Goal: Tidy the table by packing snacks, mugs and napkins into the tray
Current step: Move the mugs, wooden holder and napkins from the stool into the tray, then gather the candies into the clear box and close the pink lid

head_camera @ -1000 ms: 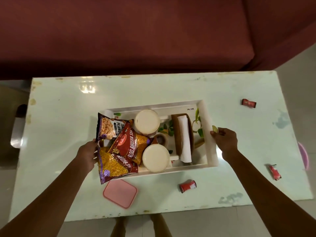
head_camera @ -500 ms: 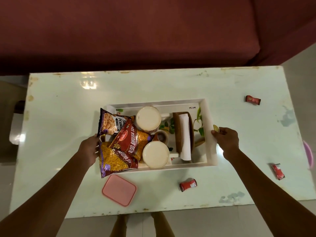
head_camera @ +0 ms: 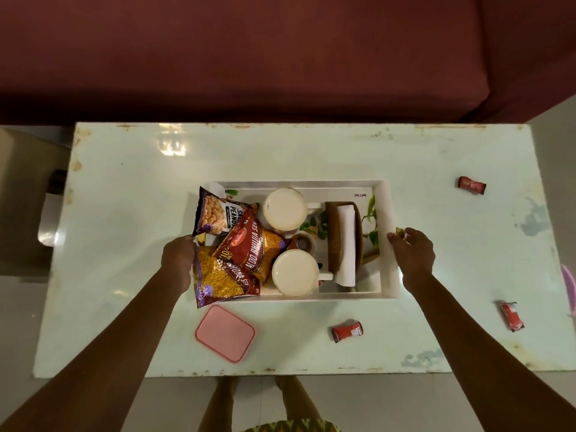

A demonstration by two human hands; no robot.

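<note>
fingers point(head_camera: 393, 236) of the right hand point(head_camera: 413, 252) curl over the tray point(head_camera: 391, 269) at its right wall, clamped on the rim as far as can be seen, with a small yellow-green bit pinched near the thumb that is too small to name. the left hand point(head_camera: 177, 257) presses against the tray's left end, its fingertips hidden behind the snack bags, so whether it grips the rim or a bag cannot be told.

the tray sits mid-table and looks almost fully packed. two cream mugs point(head_camera: 285, 212) stand in its middle, one toward the far wall, one toward the near wall. a peanut bag point(head_camera: 215, 215) leans at the far left corner, and two sev bags point(head_camera: 249, 247) overlap below it, the lower one spilling over the near left edge. a brown holder with a white napkin point(head_camera: 347, 241) fills the right part.

judging from this, the main packing is done. three small red sachets point(head_camera: 347, 331) lie loose on the table, one near the tray's front, two well apart at the right. a pink lid point(head_camera: 225, 337) rests just beside the near left corner. these may be what is left.

the table point(head_camera: 124, 213) is pale, glossy, chipped along its edges, with a worn patch at right. a maroon sofa point(head_camera: 249, 51) runs behind it, over light floor tiles.
</note>
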